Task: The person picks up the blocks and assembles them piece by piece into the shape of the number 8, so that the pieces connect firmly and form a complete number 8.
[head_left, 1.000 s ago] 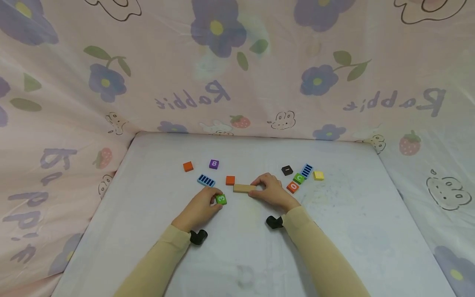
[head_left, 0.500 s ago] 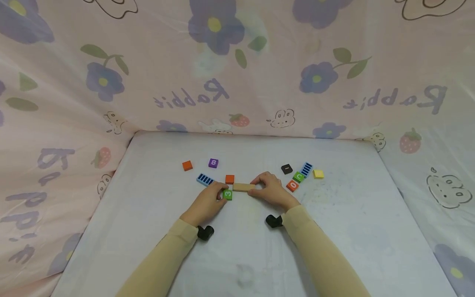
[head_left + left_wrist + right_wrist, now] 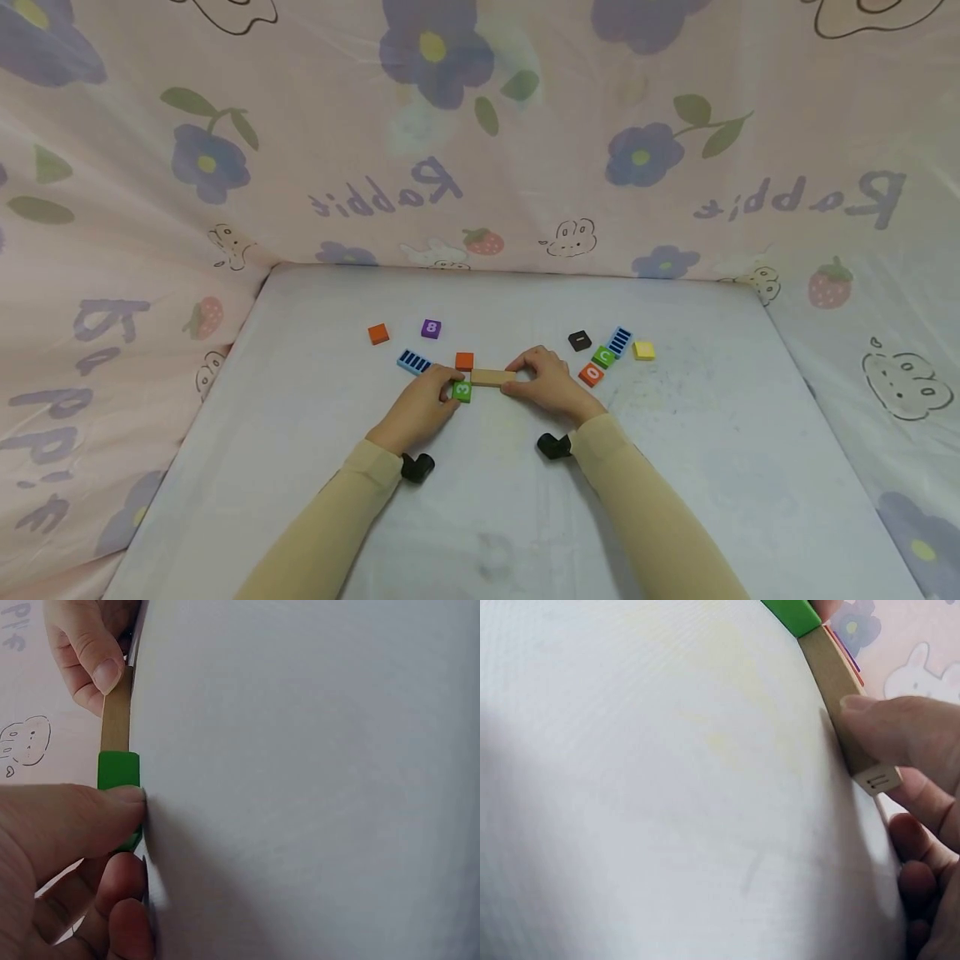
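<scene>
In the head view my left hand (image 3: 418, 408) pinches a green block (image 3: 462, 392) marked with a white 3, thumb on the near side. Just to its right, my right hand (image 3: 553, 387) holds the right end of a plain wooden block (image 3: 491, 378) on the table. The wooden block (image 3: 115, 724) lines up end to end with the green block (image 3: 118, 766) in the left wrist view, and they look in contact. Dark marks show on the end face of the wooden block (image 3: 832, 682) in the right wrist view. An orange-red block (image 3: 464, 361) lies behind them.
Left of centre on the white table (image 3: 480, 517) lie a blue striped block (image 3: 413, 362), an orange block (image 3: 378, 333) and a purple 8 block (image 3: 431, 329). On the right are black (image 3: 579, 341), green (image 3: 603, 357), red-orange (image 3: 591, 375), blue striped (image 3: 619, 342) and yellow blocks (image 3: 643, 351).
My left hand has moved right and slightly away from me, bringing the green block up to the wooden block's left end and turning it a little. My right hand has stayed in place.
</scene>
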`<state>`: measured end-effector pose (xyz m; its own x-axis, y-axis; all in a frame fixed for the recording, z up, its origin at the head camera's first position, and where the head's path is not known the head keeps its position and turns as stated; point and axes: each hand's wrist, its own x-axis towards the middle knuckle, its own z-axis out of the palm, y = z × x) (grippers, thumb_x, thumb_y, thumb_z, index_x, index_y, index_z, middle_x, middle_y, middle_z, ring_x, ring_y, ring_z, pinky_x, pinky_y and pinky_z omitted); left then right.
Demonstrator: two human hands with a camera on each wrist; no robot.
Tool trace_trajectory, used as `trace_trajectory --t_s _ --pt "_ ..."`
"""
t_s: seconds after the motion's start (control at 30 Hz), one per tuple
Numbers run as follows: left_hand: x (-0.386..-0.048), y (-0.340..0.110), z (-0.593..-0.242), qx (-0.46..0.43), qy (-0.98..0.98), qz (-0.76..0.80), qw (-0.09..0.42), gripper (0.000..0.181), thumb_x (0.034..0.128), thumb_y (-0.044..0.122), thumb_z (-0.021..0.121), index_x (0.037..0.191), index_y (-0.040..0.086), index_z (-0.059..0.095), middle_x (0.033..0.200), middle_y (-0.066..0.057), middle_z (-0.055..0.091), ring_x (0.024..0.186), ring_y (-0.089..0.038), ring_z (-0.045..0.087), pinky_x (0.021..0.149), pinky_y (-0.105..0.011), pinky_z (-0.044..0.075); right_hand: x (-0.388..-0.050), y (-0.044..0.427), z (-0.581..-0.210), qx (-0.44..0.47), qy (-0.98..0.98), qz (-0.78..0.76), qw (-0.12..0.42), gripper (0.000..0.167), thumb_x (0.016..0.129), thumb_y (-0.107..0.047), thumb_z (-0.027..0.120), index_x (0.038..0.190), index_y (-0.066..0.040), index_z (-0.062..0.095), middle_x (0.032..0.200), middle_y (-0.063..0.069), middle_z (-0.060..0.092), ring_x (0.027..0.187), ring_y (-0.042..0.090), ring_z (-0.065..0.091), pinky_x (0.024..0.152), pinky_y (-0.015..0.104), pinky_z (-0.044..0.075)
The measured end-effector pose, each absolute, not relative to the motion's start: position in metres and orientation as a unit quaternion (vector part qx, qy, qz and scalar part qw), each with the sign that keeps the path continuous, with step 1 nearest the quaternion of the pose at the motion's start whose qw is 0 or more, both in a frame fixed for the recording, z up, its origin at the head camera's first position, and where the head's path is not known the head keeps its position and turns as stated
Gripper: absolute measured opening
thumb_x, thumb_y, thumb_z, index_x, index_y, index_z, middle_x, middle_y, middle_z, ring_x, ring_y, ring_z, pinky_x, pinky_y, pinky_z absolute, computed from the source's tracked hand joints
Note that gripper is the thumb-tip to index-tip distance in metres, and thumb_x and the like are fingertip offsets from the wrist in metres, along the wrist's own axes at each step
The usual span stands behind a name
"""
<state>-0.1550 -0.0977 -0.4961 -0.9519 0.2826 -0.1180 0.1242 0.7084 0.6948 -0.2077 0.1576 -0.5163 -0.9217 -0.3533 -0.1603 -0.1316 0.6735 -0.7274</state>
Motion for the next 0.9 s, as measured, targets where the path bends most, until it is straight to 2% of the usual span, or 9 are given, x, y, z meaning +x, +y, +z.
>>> trace_trajectory --t_s 0.9 --pt "-0.1537 -0.096 -0.4969 0.103 0.913 0.379 0.108 0.035 0.0905 0.013 0.068 0.125 0.013 0.061 0.096 0.0 0.054 0.083 -0.015 0.05 0.07 -0.03 0.045 -0.2069 0.1564 -0.5132 -0.135 0.905 -0.376 0.145 0.028 0.081 -0.047 0.075 0.103 -0.03 0.068 0.117 -0.003 0.052 0.114 0.021 0.042 0.1 0.047 0.02"
